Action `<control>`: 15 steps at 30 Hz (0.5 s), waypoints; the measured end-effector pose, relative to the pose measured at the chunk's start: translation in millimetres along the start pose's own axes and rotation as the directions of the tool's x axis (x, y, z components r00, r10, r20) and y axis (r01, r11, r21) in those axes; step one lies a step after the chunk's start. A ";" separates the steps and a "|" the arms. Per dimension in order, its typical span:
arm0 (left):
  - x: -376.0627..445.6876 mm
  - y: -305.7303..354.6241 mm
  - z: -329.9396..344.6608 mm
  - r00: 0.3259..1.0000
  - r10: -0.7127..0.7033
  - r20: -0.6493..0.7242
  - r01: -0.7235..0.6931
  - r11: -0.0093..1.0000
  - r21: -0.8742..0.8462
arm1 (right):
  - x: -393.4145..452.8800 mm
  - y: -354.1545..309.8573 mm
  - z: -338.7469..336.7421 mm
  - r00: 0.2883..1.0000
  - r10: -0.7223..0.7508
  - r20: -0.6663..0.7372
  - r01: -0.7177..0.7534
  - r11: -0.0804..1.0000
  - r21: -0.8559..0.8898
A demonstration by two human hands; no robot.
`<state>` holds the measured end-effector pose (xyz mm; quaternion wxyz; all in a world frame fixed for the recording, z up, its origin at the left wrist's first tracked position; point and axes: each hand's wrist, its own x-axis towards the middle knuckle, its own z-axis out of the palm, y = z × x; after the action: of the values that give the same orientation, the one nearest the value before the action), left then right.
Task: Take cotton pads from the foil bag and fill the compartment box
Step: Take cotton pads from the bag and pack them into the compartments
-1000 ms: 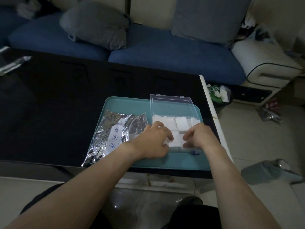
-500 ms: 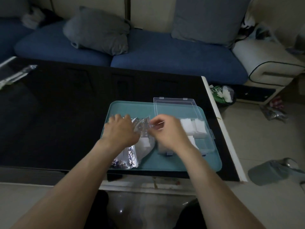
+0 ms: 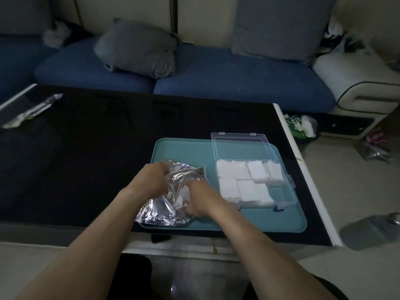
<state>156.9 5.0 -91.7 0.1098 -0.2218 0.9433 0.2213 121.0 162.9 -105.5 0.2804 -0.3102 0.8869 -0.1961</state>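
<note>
A crumpled silver foil bag point(image 3: 160, 211) lies on the left half of a teal tray point(image 3: 184, 148). My left hand point(image 3: 154, 177) grips the bag's upper edge and holds its mouth up. My right hand point(image 3: 195, 199) reaches into the mouth, its fingers hidden among white cotton pads point(image 3: 178, 203) inside. On the tray's right half sits the clear compartment box point(image 3: 290, 192) with its lid point(image 3: 241, 147) folded back. White cotton pads point(image 3: 244, 180) fill most of its compartments; the near right compartment shows teal through it.
The tray sits on a black glass table point(image 3: 86, 159) near its right white edge. A foil wrapper point(image 3: 32, 111) lies at the table's far left. A blue sofa with grey cushions point(image 3: 138, 48) stands behind. Bags and clutter lie on the floor to the right.
Both hands left the box and moved to the foil bag. The left hand has lifted the bag's edge, and the right hand has gone into its mouth.
</note>
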 end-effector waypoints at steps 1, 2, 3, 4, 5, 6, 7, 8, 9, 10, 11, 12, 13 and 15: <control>0.4 -0.8 -1.2 1.000 -0.007 0.016 0.007 1.000 0.008 | -0.5 -1.0 -3.3 1.000 0.009 0.024 -0.010 0.999 0.035; 0.8 -0.9 -2.0 1.000 -0.013 0.027 0.012 1.000 0.018 | -0.8 -0.8 -6.6 0.998 0.017 0.053 -0.021 0.997 0.076; 1.0 -0.7 -2.7 0.999 -0.018 0.033 0.017 1.000 0.023 | -1.3 -1.0 -9.8 0.996 0.025 0.085 -0.035 0.992 0.118; 1.7 -0.8 -2.8 0.999 -0.023 0.035 0.022 0.999 0.023 | -1.0 -0.8 -12.4 0.994 0.030 0.105 -0.047 0.985 0.167; 2.2 -0.9 -2.7 0.999 -0.028 0.036 0.027 0.999 0.017 | -0.5 -0.4 -13.5 0.992 0.042 0.116 -0.070 0.966 0.247; 3.2 -1.0 -2.0 0.999 -0.026 0.034 0.026 1.000 0.016 | 0.3 -0.2 -13.8 0.991 0.059 0.123 -0.100 0.929 0.356; 3.2 -0.4 -2.1 0.999 -0.022 0.033 0.021 1.000 0.018 | 1.0 -0.1 -12.6 0.989 0.083 0.120 -0.128 0.886 0.445; 3.5 -0.2 -2.0 0.999 -0.010 0.033 0.009 1.000 0.019 | 2.6 0.9 -10.4 0.988 0.112 0.105 -0.149 0.854 0.498; 3.8 -0.1 -2.4 0.999 0.007 0.036 -0.008 1.000 0.017 | 3.0 1.4 -9.0 0.988 0.134 0.076 -0.154 0.848 0.506; 4.3 0.1 -2.7 0.999 0.031 0.038 -0.031 0.999 0.011 | 3.6 1.9 -6.7 0.987 0.154 0.039 -0.153 0.856 0.494; 3.9 0.4 -3.6 0.998 0.046 0.042 -0.046 0.999 -0.001 | 3.3 1.9 -4.0 0.986 0.166 0.000 -0.146 0.869 0.473; 3.1 0.2 -4.8 0.997 0.055 0.048 -0.055 0.998 -0.011 | 3.7 1.7 -1.2 0.985 0.171 -0.034 -0.136 0.875 0.464; 2.5 -0.3 -6.0 0.997 0.057 0.057 -0.056 0.998 -0.021 | 4.0 1.1 1.9 0.983 0.171 -0.063 -0.123 0.878 0.463; 0.7 -1.7 -8.6 0.996 0.061 0.068 -0.059 0.998 -0.032 | 5.9 0.2 8.9 0.978 0.163 -0.129 -0.094 0.900 0.426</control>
<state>156.2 -0.5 -84.9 0.1324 -0.1872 0.9417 0.2461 122.6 157.6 -114.7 0.2799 -0.1667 0.8627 -0.3868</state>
